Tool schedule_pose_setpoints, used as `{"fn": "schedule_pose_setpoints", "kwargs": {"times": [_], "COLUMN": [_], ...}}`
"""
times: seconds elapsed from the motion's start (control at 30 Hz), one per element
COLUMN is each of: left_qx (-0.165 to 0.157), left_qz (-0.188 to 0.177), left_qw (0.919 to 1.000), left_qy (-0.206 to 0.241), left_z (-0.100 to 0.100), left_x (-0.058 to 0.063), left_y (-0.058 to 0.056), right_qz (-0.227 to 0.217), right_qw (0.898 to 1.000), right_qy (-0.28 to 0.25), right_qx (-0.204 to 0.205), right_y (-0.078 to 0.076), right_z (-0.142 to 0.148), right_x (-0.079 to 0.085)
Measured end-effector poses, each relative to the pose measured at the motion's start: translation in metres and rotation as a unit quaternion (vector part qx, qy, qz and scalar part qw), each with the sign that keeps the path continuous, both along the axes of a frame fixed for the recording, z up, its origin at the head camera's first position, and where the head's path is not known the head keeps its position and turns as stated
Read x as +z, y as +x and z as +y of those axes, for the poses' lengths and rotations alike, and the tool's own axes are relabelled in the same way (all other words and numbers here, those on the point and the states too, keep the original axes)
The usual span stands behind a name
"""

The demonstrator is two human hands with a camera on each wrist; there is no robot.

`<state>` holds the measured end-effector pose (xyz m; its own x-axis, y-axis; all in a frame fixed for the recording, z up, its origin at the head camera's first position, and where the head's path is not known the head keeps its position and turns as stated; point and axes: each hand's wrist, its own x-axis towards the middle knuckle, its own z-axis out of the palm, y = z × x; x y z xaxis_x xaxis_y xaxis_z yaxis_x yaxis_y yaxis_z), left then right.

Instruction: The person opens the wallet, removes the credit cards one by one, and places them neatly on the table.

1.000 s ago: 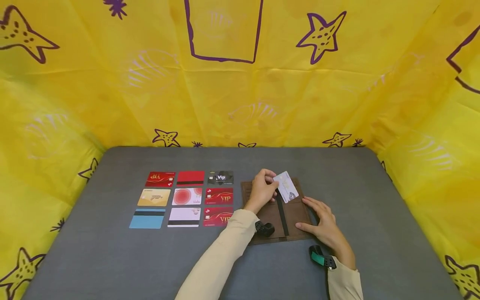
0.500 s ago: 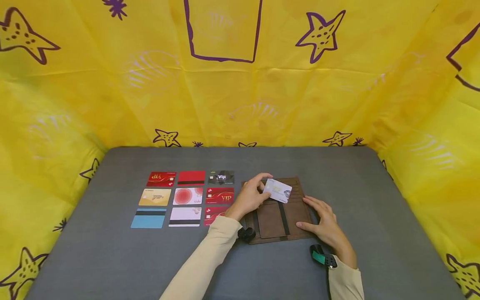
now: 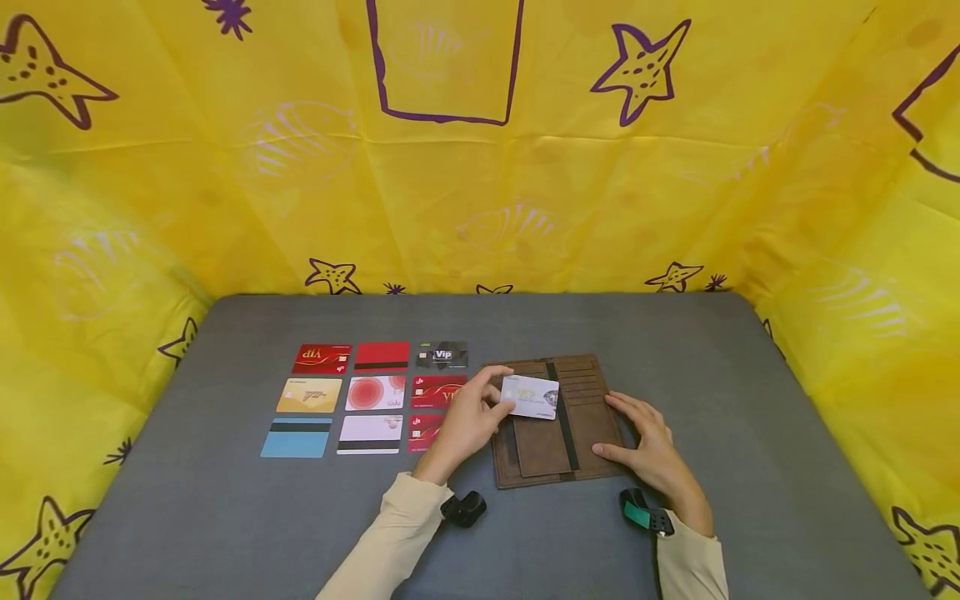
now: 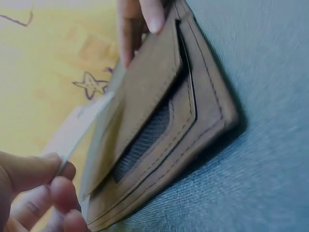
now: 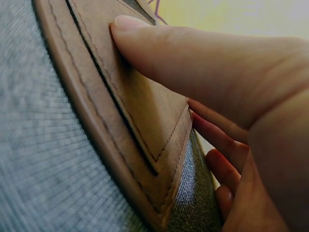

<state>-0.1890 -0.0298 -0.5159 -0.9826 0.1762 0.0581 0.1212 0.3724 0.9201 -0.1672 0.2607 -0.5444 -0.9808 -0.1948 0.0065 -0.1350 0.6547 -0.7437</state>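
Note:
In the head view my left hand (image 3: 471,421) pinches a white card (image 3: 530,397) by its left end, between thumb and fingers. The card is held above the left half of an unfolded brown wallet (image 3: 592,425). The left wrist view shows the same card (image 4: 79,123) almost edge-on, apart from the wallet's flap (image 4: 145,92). At the wallet's right edge my right hand (image 3: 651,446) grips it. In the right wrist view the thumb (image 5: 159,50) lies on the leather face, while the fingers sit along and behind the edge, partly hidden.
Left of the wallet, several cards lie in neat rows on the grey table (image 3: 187,517), among them a blue card (image 3: 296,437) and a black card (image 3: 442,355). My left forearm partly covers the lower red card (image 3: 424,432). A yellow patterned cloth (image 3: 480,183) encloses the back and sides.
My left hand has moved left and toward me with the white card, which has turned from steeply tilted to nearly level. The right hand and wallet stay in place.

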Motion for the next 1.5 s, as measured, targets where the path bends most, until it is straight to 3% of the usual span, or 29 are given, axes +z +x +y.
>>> {"fn": "schedule_pose_setpoints", "kwargs": {"times": [0.4,0.93,1.5], "left_qx": [0.024,0.003,0.022], "left_qz": [-0.042,-0.098,-0.124], "left_qw": [0.9988,0.9952,0.9915], "left_qy": [0.008,0.008,-0.032], "left_z": [-0.025,-0.051,-0.082], "left_x": [0.007,0.003,-0.003], "left_y": [0.033,0.075,0.103], "right_qz": [0.000,0.000,-0.005], "right_qw": [1.000,1.000,1.000], "right_qy": [-0.001,-0.004,0.001], "right_qx": [0.000,0.005,0.003], "right_y": [0.001,0.001,0.000], "right_z": [0.000,0.000,0.000], "right_x": [-0.001,-0.001,-0.001]}}
